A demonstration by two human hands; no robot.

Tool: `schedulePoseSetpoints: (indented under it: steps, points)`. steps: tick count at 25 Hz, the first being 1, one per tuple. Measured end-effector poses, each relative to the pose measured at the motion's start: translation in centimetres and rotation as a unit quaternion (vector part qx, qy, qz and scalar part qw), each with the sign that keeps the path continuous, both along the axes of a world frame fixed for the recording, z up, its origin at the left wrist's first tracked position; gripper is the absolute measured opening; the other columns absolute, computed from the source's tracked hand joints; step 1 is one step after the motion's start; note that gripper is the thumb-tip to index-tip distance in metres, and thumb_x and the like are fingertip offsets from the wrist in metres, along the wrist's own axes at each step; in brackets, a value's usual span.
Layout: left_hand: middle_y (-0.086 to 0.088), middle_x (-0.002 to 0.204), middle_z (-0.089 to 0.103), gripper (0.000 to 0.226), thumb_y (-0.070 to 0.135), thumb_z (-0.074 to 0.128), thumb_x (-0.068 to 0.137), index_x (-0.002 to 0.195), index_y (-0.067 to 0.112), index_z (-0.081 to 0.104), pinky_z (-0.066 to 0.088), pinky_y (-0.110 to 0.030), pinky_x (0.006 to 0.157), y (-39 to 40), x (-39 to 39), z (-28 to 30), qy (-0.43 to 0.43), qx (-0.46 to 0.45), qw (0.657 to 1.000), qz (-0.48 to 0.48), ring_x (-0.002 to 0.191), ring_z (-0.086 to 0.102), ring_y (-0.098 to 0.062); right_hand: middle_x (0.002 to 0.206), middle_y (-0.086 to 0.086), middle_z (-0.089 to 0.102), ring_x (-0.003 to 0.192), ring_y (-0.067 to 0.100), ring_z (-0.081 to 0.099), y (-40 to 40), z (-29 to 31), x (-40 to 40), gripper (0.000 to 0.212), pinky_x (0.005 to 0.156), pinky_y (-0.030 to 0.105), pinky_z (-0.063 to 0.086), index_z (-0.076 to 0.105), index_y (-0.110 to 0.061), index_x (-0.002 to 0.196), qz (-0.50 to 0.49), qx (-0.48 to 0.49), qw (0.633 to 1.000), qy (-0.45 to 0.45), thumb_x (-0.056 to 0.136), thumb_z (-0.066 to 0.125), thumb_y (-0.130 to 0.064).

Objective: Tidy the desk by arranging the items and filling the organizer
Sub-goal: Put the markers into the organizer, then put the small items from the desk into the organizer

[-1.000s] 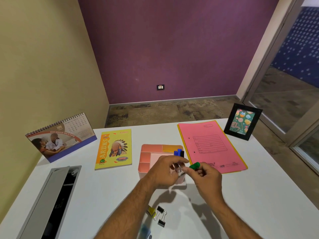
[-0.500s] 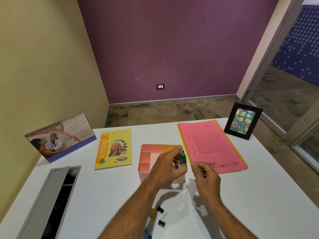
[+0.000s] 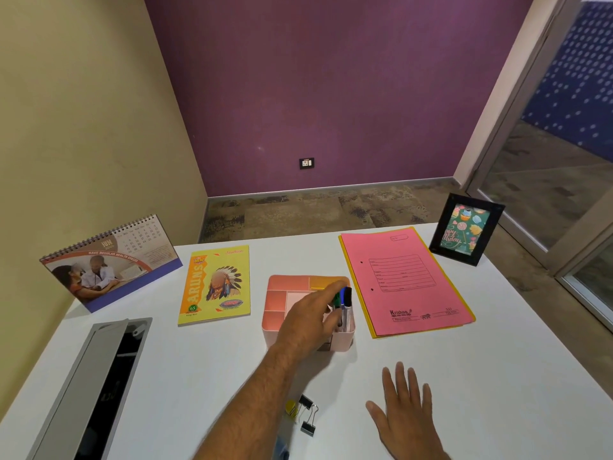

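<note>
Head view: left hand (image 3: 306, 322) reaches over the pink organizer (image 3: 277, 305), fingers curled around the green marker (image 3: 337, 302) standing in its right compartment beside blue and black markers (image 3: 346, 305). Right hand (image 3: 406, 413) lies flat near the organizer, fingers spread, holding nothing. Left of the organizer, a yellow notebook (image 3: 215, 285) reads "ARUNS"; right of it, a pink file (image 3: 404, 282) reads "Krishna".

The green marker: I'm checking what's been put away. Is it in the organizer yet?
In. The green marker stands upright in the pink organizer beside the other markers, with the left hand on it.
</note>
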State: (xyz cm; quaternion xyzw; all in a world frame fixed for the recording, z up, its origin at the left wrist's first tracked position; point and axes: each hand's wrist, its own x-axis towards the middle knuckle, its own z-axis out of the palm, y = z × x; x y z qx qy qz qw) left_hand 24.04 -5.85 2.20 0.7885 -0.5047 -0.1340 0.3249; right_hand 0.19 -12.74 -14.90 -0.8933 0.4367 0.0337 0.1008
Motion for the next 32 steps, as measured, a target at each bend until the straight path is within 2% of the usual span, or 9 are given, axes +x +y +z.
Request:
schedulePoseSetpoints:
  steps: [6, 11, 13, 15, 18, 20, 23, 29, 32]
  points:
    - [0.002, 0.125, 0.064, 0.048, 0.029, 0.056, 0.097, 0.143, 0.033, 0.044, 0.048, -0.032, 0.087, -0.1, -0.2, -2.0, -0.016, 0.067, 0.998, 0.008, 0.102, 0.057, -0.017, 0.147, 0.014, 0.048, 0.151, 0.022, -0.016, -0.4, -0.3, 0.1, 0.075, 0.116, 0.047, -0.002, 0.038, -0.019, 0.141, -0.002, -0.029, 1.000, 0.006, 0.092, 0.015, -0.070]
    - [-0.003, 0.126, 0.059, 0.046, 0.030, 0.045, 0.102, 0.147, 0.028, 0.037, 0.043, -0.035, 0.088, 0.0, 0.0, -2.7, -0.085, 0.110, 0.990, -0.005, 0.109, 0.049, -0.021, 0.165, 0.002, -0.009, 0.151, 0.021, -0.016, -0.4, -0.8, 0.2, 0.074, 0.118, 0.047, -0.006, 0.035, -0.020, 0.144, 0.017, -0.044, 0.999, 0.001, 0.092, 0.017, -0.070]
    - [-0.004, 0.136, 0.049, 0.049, 0.031, 0.042, 0.102, 0.150, 0.028, 0.029, 0.039, -0.037, 0.090, 0.1, 0.1, -2.5, -0.141, 0.130, 0.981, -0.003, 0.114, 0.044, -0.024, 0.165, 0.000, -0.013, 0.151, 0.021, -0.016, -0.4, -0.9, 0.2, 0.074, 0.118, 0.047, -0.006, 0.035, -0.020, 0.144, 0.017, -0.049, 0.999, 0.001, 0.092, 0.017, -0.070]
    - [-0.005, 0.149, 0.032, 0.052, 0.037, 0.039, 0.102, 0.151, 0.031, 0.022, 0.034, -0.043, 0.097, 0.2, 0.3, -2.5, -0.167, 0.157, 0.973, 0.005, 0.126, 0.037, -0.028, 0.165, 0.002, -0.007, 0.151, 0.021, -0.016, -0.4, -0.7, 0.3, 0.075, 0.117, 0.048, -0.005, 0.035, -0.020, 0.144, 0.017, -0.054, 0.998, 0.003, 0.092, 0.016, -0.071]
    - [-0.003, 0.163, 0.002, 0.061, 0.050, 0.034, 0.101, 0.153, 0.035, 0.007, 0.016, -0.055, 0.112, 0.3, 0.6, -2.7, -0.150, 0.204, 0.967, -0.007, 0.145, 0.012, -0.033, 0.159, 0.011, 0.030, 0.151, 0.022, -0.015, -0.2, -0.3, 0.3, 0.075, 0.116, 0.049, -0.001, 0.038, -0.019, 0.142, 0.011, -0.052, 0.999, 0.007, 0.092, 0.016, -0.071]
    - [-0.001, 0.164, -0.006, 0.070, 0.058, 0.032, 0.098, 0.154, 0.034, -0.001, 0.006, -0.058, 0.116, 0.4, 0.7, -2.8, -0.122, 0.215, 0.969, -0.012, 0.149, 0.000, -0.032, 0.149, 0.013, 0.043, 0.151, 0.022, -0.016, -0.2, -0.1, 0.2, 0.075, 0.116, 0.048, -0.003, 0.038, -0.018, 0.141, 0.005, -0.038, 0.999, 0.012, 0.092, 0.016, -0.071]
    - [0.002, 0.164, 0.005, 0.071, 0.061, 0.034, 0.096, 0.155, 0.030, 0.007, 0.008, -0.052, 0.119, 1.3, 1.4, -3.2, -0.081, 0.163, 0.983, 0.031, 0.149, 0.004, -0.026, 0.149, 0.014, 0.040, 0.151, 0.024, -0.011, -0.4, -0.1, 0.3, 0.075, 0.117, 0.046, -0.007, 0.038, -0.019, 0.141, 0.002, -0.024, 1.000, 0.012, 0.092, 0.016, -0.070]
    - [0.006, 0.144, 0.045, 0.051, 0.052, 0.042, 0.096, 0.141, 0.028, 0.042, 0.027, -0.037, 0.108, 7.4, 3.6, -5.8, -0.085, 0.020, 0.989, 0.123, 0.135, 0.035, -0.018, 0.142, 0.019, 0.053, 0.132, 0.040, 0.047, 0.1, 0.0, 0.4, 0.080, 0.112, 0.045, 0.002, 0.056, -0.014, 0.136, -0.002, 0.018, 0.999, 0.032, 0.094, 0.013, -0.067]
    - [0.008, 0.139, 0.050, 0.048, 0.049, 0.044, 0.093, 0.137, 0.029, 0.047, 0.028, -0.033, 0.107, 11.9, 3.8, -7.4, -0.073, 0.013, 0.980, 0.185, 0.131, 0.039, -0.014, 0.137, 0.020, 0.058, 0.123, 0.044, 0.056, 1.0, 0.0, 0.7, 0.082, 0.109, 0.051, 0.015, 0.064, -0.012, 0.128, -0.014, 0.004, 0.999, 0.048, 0.095, 0.010, -0.064]
